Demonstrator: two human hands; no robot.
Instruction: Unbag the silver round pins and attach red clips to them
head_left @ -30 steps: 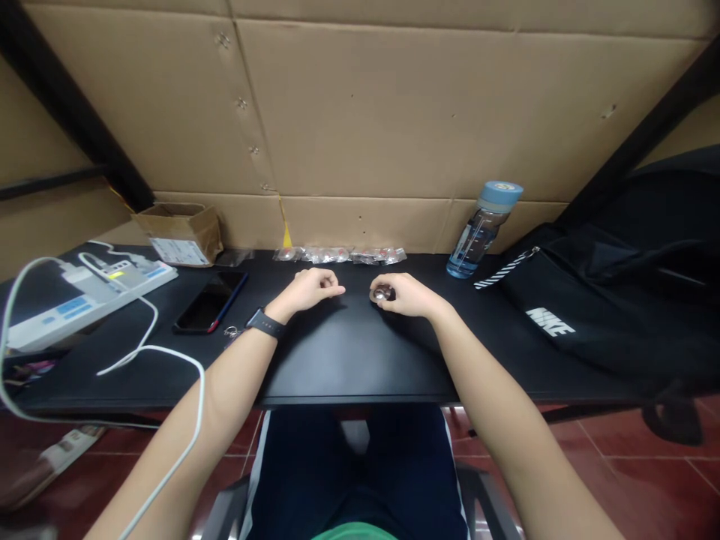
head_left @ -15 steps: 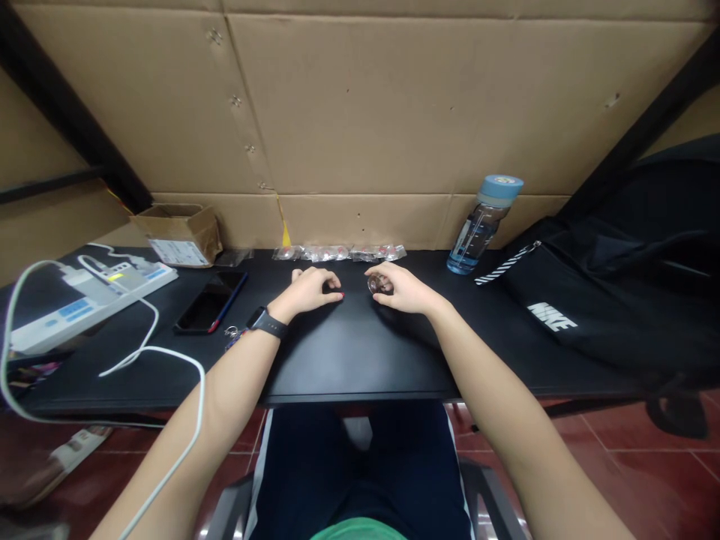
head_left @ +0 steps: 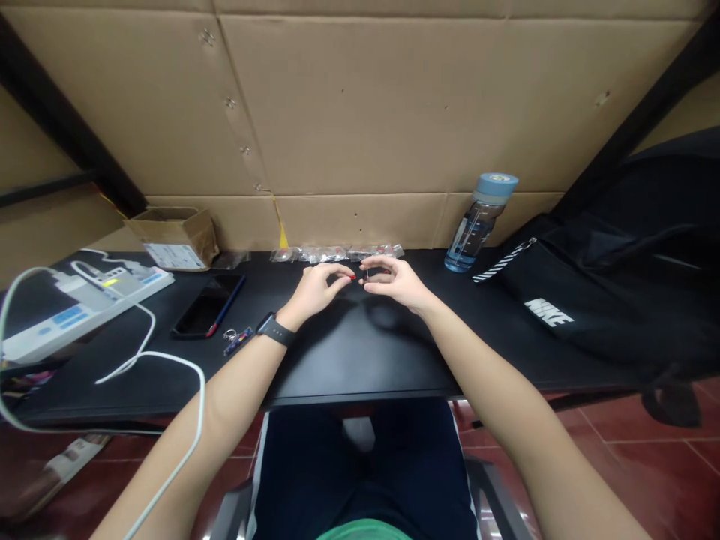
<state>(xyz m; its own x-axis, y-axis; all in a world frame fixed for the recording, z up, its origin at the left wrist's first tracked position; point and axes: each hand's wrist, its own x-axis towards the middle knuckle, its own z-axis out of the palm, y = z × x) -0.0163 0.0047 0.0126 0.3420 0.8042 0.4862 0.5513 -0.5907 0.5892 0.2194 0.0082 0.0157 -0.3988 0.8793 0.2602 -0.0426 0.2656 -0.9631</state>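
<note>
Over the middle of the black desk (head_left: pixel 360 360), my two hands face each other with the fingertips close together. My left hand (head_left: pixel 320 289) wears a black watch (head_left: pixel 274 328) at the wrist. Its thumb and index finger are pinched, and a spot of red shows at their tips; whether that is a held piece or a nail is unclear. In my right hand (head_left: pixel 399 285), curved fingers and thumb grip a small clear round piece (head_left: pixel 367 275), seen nearly edge-on. Behind the hands lies a row of clear plastic packets (head_left: pixel 337 253) with small red bits inside.
To the left are a phone (head_left: pixel 208 306), a keychain (head_left: pixel 238 341), a power strip (head_left: pixel 84 307) with a white cable, and a small cardboard box (head_left: pixel 177 240). A water bottle (head_left: pixel 475 229) and a black bag (head_left: pixel 607 292) stand right. Cardboard lines the back.
Both hands have come closer together, the left one moving rightward. The clear piece in my right hand has turned from a round face to edge-on. More of the keychain shows.
</note>
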